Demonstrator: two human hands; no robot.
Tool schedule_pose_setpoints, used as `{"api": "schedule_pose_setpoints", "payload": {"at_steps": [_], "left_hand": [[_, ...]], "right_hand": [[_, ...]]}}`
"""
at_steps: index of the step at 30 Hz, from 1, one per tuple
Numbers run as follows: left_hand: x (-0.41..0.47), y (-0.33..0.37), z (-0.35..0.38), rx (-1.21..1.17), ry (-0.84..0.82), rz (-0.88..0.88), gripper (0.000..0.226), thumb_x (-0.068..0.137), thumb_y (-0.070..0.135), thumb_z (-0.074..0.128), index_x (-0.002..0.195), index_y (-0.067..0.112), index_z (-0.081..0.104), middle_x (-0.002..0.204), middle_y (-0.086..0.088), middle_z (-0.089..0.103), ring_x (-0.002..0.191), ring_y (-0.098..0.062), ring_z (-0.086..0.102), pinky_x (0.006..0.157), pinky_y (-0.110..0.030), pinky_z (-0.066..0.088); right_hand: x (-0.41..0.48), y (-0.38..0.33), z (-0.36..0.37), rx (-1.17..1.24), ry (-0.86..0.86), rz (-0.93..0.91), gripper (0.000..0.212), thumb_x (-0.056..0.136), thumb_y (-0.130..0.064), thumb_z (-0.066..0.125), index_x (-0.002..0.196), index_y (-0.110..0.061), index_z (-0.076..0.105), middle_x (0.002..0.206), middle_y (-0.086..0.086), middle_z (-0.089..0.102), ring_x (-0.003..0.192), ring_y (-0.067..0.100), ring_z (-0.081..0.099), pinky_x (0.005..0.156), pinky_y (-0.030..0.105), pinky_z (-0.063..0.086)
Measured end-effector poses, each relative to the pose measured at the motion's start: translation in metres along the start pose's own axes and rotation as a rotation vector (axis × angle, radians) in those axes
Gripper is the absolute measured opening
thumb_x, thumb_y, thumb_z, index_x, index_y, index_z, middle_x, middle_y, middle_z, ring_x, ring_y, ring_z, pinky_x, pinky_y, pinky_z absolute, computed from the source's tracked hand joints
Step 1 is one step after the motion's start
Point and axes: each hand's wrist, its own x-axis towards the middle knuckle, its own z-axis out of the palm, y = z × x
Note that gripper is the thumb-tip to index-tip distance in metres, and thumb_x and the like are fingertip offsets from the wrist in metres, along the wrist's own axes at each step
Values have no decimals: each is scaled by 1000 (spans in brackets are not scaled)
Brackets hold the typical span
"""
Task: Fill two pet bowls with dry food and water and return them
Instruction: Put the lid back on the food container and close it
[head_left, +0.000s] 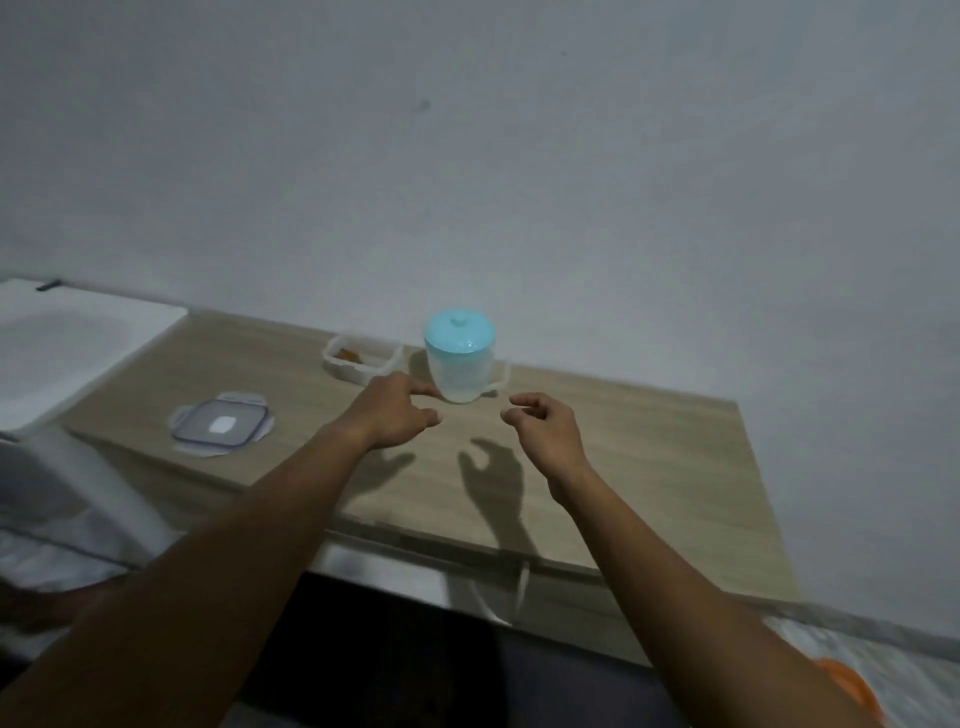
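Observation:
A translucent jug (460, 371) with a light blue lid and a side handle stands near the back of the wooden counter (649, 457). To its left sits an open white food container (362, 358) with some brown food inside. Its clear lid (222, 423) lies flat further left on the counter. My left hand (397, 410) hovers just left of the jug's base, fingers apart and empty. My right hand (540, 428) hovers to the jug's right, fingers loosely curled, holding nothing. No pet bowl is clearly visible.
A white sink (67, 343) adjoins the counter's left end. A plain wall runs behind the counter. An orange object (852, 686) pokes in at the bottom right on the floor. Below the counter's front edge is a dark gap.

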Motion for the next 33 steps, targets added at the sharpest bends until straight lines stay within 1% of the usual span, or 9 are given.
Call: {"api": "schedule_pose_setpoints", "payload": {"at_steps": [7, 13, 19, 22, 25, 27, 29, 31, 33], "left_hand": [[52, -119, -54, 17, -10, -25, 48, 85, 34, 72, 130, 22, 64, 144, -2, 55, 130, -21, 52, 105, -29, 37], [85, -254, -103, -59, -58, -105, 45, 80, 35, 75, 123, 24, 69, 132, -2, 65, 114, -20, 64, 102, -33, 47], [106, -365, -139, -14, -44, -241, 52, 77, 33, 71, 129, 27, 64, 135, -1, 62, 121, -24, 60, 102, -33, 47], [110, -399, -145, 33, -23, -329, 56, 78, 25, 68, 133, 17, 60, 135, -9, 61, 123, -30, 57, 104, -35, 46], [117, -424, -149, 111, -62, -418, 49, 79, 18, 68, 127, 7, 61, 131, -15, 61, 122, -35, 56, 99, -36, 45], [120, -436, -151, 140, -118, -419, 47, 79, 15, 69, 124, 5, 63, 132, -15, 61, 123, -34, 56, 101, -37, 45], [127, -444, -154, 131, -153, -398, 41, 76, 16, 70, 115, 4, 69, 126, -15, 65, 118, -34, 59, 102, -39, 48], [141, -452, -156, 69, -156, -409, 35, 62, 21, 67, 93, 7, 74, 108, -15, 72, 103, -32, 67, 92, -40, 55], [159, -454, -157, -87, -129, -428, 32, 49, 23, 65, 77, 9, 74, 90, -14, 76, 88, -28, 72, 82, -42, 60]], "right_hand": [[40, -6, 125, -73, -27, 19, 29, 89, -22, 71, 118, -18, 69, 105, 1, 70, 96, 17, 65, 89, 35, 54], [58, 0, 273, -97, -36, 152, 29, 87, -21, 73, 115, -18, 71, 97, 2, 74, 84, 16, 68, 77, 31, 52], [69, 5, 386, -144, -33, 263, 19, 84, -29, 73, 102, -25, 71, 105, 3, 76, 98, 21, 70, 95, 38, 55], [73, 12, 418, -244, -57, 294, 30, 82, -30, 74, 110, -20, 75, 110, 5, 76, 102, 25, 70, 95, 40, 56], [80, 18, 442, -373, -78, 287, 37, 83, -28, 75, 118, -14, 74, 118, 6, 73, 107, 27, 68, 98, 43, 55], [82, 21, 452, -413, -67, 255, 25, 89, -25, 71, 111, -13, 76, 112, 9, 76, 103, 28, 70, 97, 43, 55], [86, 21, 454, -392, -55, 259, 18, 93, -24, 65, 94, -11, 78, 92, 11, 78, 91, 29, 73, 90, 44, 58], [92, 18, 451, -312, -33, 322, 26, 94, -24, 64, 78, -9, 78, 73, 14, 76, 74, 28, 72, 83, 46, 61], [100, 7, 438, -191, 32, 362, 24, 89, -18, 67, 68, -10, 74, 64, 14, 71, 59, 26, 67, 74, 46, 62]]}}
